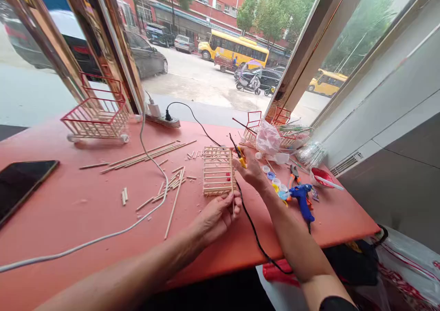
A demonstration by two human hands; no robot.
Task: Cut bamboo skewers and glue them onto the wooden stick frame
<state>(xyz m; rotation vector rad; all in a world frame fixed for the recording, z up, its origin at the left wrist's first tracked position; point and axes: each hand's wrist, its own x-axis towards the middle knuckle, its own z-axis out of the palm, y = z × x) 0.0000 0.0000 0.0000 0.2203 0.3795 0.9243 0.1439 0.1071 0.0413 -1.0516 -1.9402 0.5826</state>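
Note:
A small wooden stick frame [217, 175] with evenly spaced bars lies on the pink table in front of me. My left hand [222, 212] pinches a thin wooden stick [233, 182] upright along the frame's right edge. Above it, my right hand [250, 166] is closed around yellow-handled pliers [239, 154], their dark narrow jaws pointing away over the frame's far right corner. A small red piece [228, 176] shows between the bars. Loose cut sticks [175, 180] lie left of the frame.
A red-rimmed stick basket [94, 118] on wheels stands back left, beside a phone [24, 185]. A blue glue gun [302, 201], small paint pots [271, 175] and a red bowl [323, 177] lie right. A white cable [130, 228] crosses the table.

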